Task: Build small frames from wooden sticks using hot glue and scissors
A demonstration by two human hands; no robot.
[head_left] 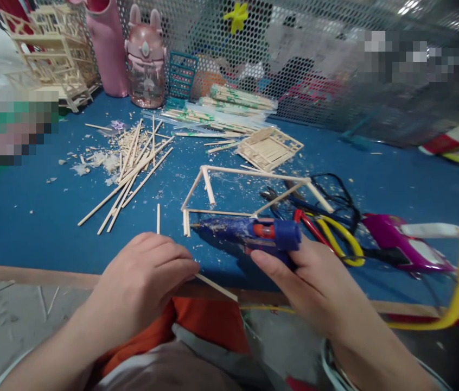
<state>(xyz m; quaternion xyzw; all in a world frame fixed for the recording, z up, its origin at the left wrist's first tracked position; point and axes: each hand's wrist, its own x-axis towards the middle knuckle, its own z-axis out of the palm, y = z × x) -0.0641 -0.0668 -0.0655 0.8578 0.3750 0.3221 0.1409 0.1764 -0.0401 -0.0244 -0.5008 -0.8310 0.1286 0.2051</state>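
My right hand (314,277) is closed around a blue hot glue gun (229,231). The glue gun's nozzle points left, close to a corner of a small frame of thin wooden sticks (254,172) that stands on the table. In my left hand (148,277) a thin wooden stick (217,288) is pinched, its free end sticking out to the right over the table's front edge. The fingertips are partly hidden behind the hand. Just beyond my left hand lies a short stick (158,218).
Loose sticks (132,174) and shavings lie at the left. Pliers (339,239) and a purple tool (410,244) are at the right. A flat stick panel (270,148), bundled sticks (237,100), a bottle (146,65) and a stick model house (50,49) stand further back, before a mesh screen (314,60).
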